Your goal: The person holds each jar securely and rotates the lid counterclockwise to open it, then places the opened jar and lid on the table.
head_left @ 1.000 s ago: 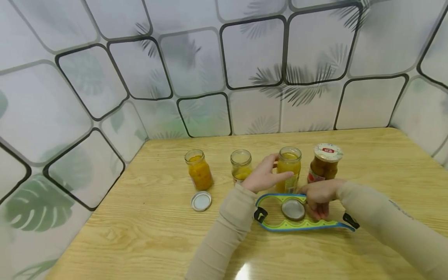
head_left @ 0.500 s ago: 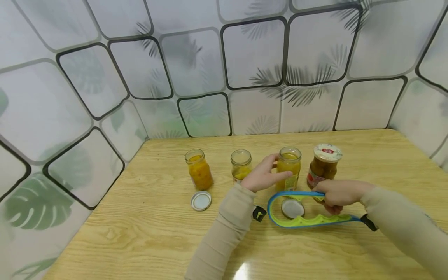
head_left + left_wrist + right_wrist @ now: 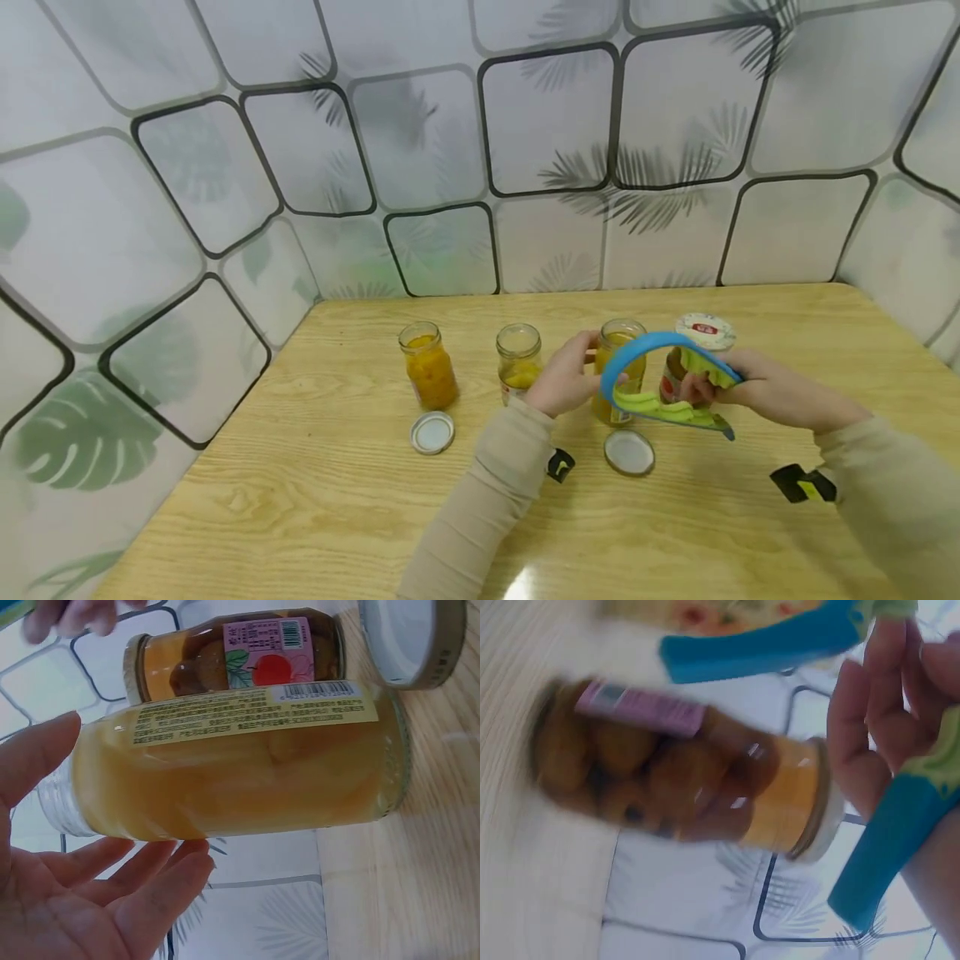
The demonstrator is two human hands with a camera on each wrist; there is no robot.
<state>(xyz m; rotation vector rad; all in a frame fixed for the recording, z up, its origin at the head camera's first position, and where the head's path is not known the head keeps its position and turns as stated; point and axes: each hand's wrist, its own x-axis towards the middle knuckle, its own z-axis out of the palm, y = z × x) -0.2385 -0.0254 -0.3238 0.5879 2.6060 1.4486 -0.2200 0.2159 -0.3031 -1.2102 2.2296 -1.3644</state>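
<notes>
My right hand (image 3: 780, 392) grips a blue-and-green U-shaped jar opener (image 3: 613, 362) with a wavy toothed inner side, raised above the table. In the right wrist view, its two blue arms stand apart beside my fingers (image 3: 881, 712). Close to it is a sealed jar of dark round fruit (image 3: 690, 772) with a patterned lid (image 3: 705, 331). My left hand (image 3: 570, 379) rests around an uncapped jar of yellow fruit (image 3: 255, 780), thumb on one side and relaxed fingers on the other. The opener partly covers both jars in the head view.
Further left stand two more uncapped jars, one of orange fruit (image 3: 431, 375) and one partly filled (image 3: 519, 367). A loose lid (image 3: 432, 432) lies before the orange jar, another lid (image 3: 628, 452) before my left hand's jar. A patterned wall (image 3: 547, 242) backs the wooden table (image 3: 315, 500).
My right hand has lifted the jar opener off the table, away from around the loose lid, and moved it up and rightward towards the sealed jar. My left hand has stayed put.
</notes>
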